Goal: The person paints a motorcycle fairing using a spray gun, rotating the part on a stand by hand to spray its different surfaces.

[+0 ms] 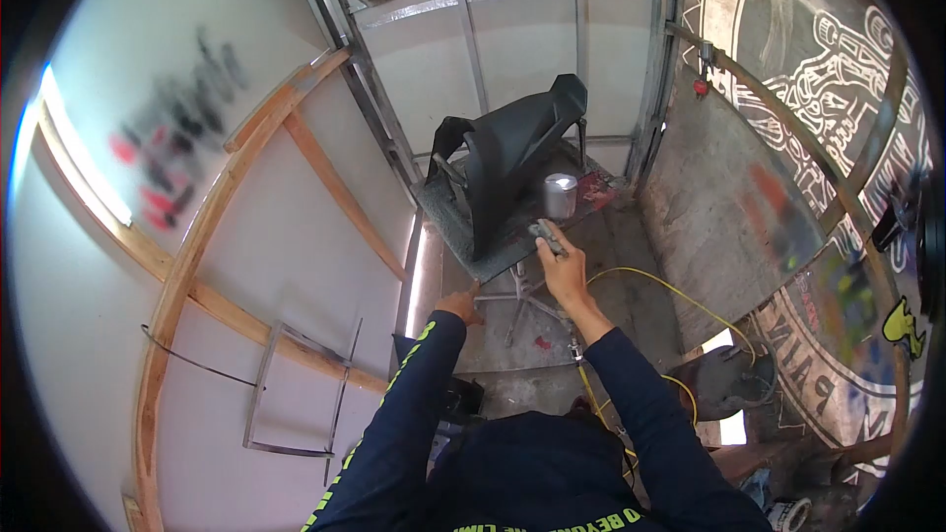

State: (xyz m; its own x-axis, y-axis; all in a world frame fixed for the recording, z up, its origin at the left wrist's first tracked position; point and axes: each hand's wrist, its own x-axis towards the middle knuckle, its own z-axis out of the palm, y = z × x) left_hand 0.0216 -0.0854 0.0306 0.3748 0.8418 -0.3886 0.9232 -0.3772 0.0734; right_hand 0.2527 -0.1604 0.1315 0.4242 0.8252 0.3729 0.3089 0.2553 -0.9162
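My right hand (564, 274) is wrapped around a paint spray gun (545, 234) with a silver cup (560, 197) on it. The gun is in front of a matte black molded panel (517, 148), shaped like a motorcycle fairing. That panel stands tilted on a board with a grey speckled covering (448, 227), carried by a metal stand with spread legs (520, 286). At the board's near corner is my left hand (460, 305), fingers apart, fingertips at or touching the edge. Part of the left fingers is hard to make out.
A yellow air hose (680, 296) loops over the floor on the right. White panel walls with wooden beams (197, 227) stand at left. A metal frame (296, 389) hangs there. A painted board (729, 167) leans at right; a bucket (788, 514) sits lower right.
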